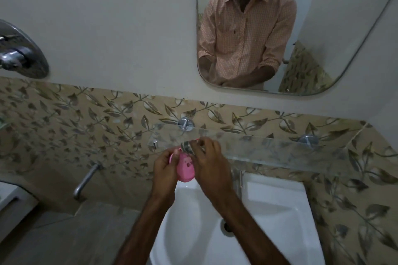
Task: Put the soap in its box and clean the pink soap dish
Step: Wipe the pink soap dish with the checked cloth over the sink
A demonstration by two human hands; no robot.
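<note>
I hold the pink soap dish point(185, 169) tilted on edge above the back of the white sink point(269, 211). My left hand point(164, 170) grips its left rim. My right hand point(206, 163) covers its right side, and its fingertips pinch a small grey wad point(187, 147), perhaps a scrubber, against the dish's top edge. The dish's underside with small slots faces me. No soap or soap box shows in this view.
A glass shelf point(280, 150) on chrome mounts runs along the leaf-patterned wall just behind my hands. The sink tap point(239, 180) stands right of my right hand. A wall spout point(86, 180) sticks out at the left. A mirror point(269, 28) hangs above.
</note>
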